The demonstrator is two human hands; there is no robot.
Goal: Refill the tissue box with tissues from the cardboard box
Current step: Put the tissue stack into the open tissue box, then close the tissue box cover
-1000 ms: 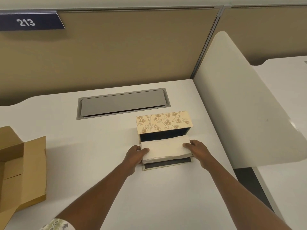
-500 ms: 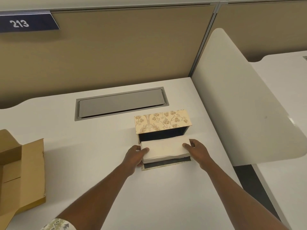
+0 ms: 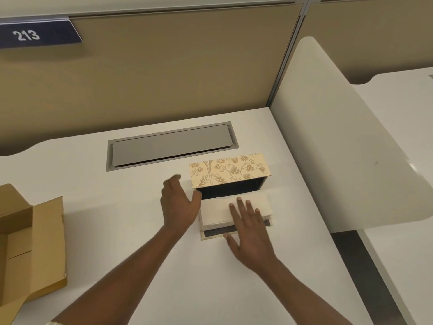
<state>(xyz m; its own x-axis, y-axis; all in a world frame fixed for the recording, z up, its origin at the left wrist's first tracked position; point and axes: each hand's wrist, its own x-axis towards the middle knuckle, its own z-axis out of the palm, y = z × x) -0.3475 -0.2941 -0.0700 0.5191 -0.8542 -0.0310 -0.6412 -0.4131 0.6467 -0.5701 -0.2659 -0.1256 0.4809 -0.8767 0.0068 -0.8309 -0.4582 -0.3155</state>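
Note:
The floral tissue box (image 3: 228, 171) stands on the white desk with its dark inside open toward me. A stack of white tissues (image 3: 214, 211) lies on the box's lowered flap, just in front of the opening. My right hand (image 3: 249, 227) rests flat on the stack, fingers spread. My left hand (image 3: 179, 204) is open beside the stack's left end, thumb near the box's corner, holding nothing. The open brown cardboard box (image 3: 32, 249) sits at the desk's left edge, partly cut off.
A grey cable hatch (image 3: 171, 146) is set into the desk behind the tissue box. A white curved divider (image 3: 339, 148) rises along the desk's right side. A tan partition wall with a "213" label (image 3: 35, 35) stands behind.
Both hands have let go of the tissue stack's ends. The left hand moved out to the left and opened. The right hand shifted onto the top of the stack, lying flat.

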